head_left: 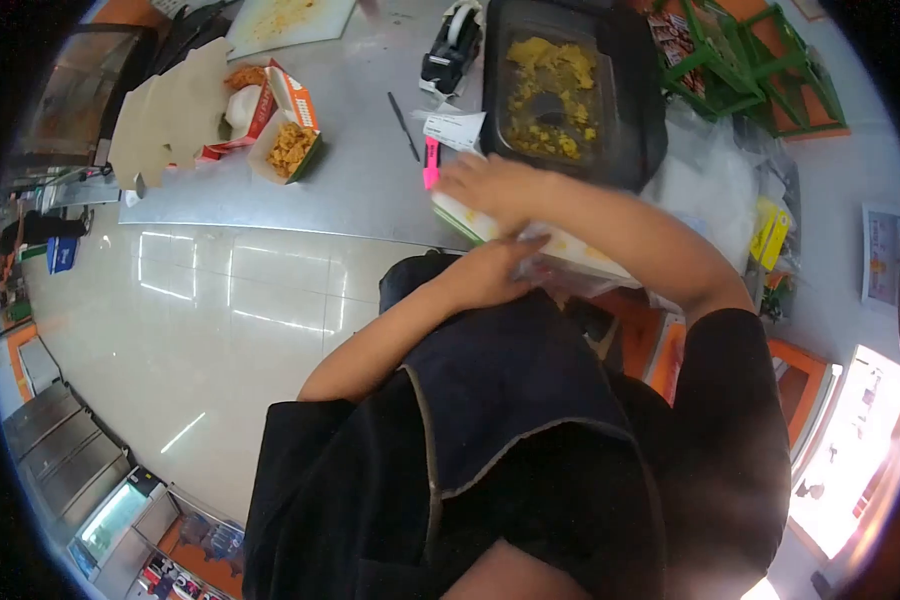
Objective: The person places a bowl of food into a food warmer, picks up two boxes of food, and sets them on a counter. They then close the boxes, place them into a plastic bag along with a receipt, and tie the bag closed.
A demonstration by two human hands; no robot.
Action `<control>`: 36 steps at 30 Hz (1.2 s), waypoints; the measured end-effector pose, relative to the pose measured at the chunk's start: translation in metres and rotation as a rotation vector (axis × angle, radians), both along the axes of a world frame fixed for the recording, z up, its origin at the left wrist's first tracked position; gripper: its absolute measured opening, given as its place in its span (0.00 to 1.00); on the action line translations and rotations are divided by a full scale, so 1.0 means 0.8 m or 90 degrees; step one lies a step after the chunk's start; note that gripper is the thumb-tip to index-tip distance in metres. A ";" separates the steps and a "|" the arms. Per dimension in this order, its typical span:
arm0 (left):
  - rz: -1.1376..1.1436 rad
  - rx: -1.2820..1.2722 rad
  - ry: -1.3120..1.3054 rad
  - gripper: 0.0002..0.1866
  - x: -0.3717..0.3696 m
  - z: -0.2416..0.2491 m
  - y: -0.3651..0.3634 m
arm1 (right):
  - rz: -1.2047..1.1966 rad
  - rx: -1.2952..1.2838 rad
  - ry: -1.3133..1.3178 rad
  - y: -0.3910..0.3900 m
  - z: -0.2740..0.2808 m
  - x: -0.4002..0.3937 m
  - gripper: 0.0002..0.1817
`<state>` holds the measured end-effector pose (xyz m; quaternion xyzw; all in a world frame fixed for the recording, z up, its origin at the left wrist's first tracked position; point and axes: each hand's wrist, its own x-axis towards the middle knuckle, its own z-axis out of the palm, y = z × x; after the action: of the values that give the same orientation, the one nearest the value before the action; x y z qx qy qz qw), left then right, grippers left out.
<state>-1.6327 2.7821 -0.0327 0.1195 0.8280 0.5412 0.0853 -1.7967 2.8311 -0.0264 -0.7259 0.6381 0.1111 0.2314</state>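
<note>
Left hand point(495, 270), fingers extended flat, presses the near edge of a white box point(540, 240) at table edge. Right hand point(490, 185), blurred, open palm-down on box top. Pink marker point(431, 162) at 10 o'clock; black tray point(570, 90) of yellow food at 12.

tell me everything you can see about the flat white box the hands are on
The white box is flat and pale, cardboard by the look, with a yellowish edge. It lies tilted at the near edge of the steel counter, partly over the rim. The right hand is pressed flat on its top; the left hand touches its near side, where clear plastic wrap shows. A pink marker lies by its far corner.
</note>
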 end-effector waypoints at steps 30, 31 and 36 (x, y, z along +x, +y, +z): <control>0.236 -0.103 0.004 0.31 -0.054 0.051 -0.021 | -1.007 -0.403 0.135 0.339 0.048 0.055 0.33; 0.228 -0.105 0.007 0.31 -0.054 0.056 -0.020 | -1.014 -0.406 0.137 0.348 0.057 0.051 0.33; 0.266 -0.361 0.098 0.16 -0.053 0.123 -0.028 | -1.244 -0.426 -0.344 0.363 0.171 0.039 0.14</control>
<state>-1.6752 2.7596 0.0660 -0.0408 0.9557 0.2852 -0.0599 -1.7656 3.1215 0.1105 0.0735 0.8691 -0.4678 0.1428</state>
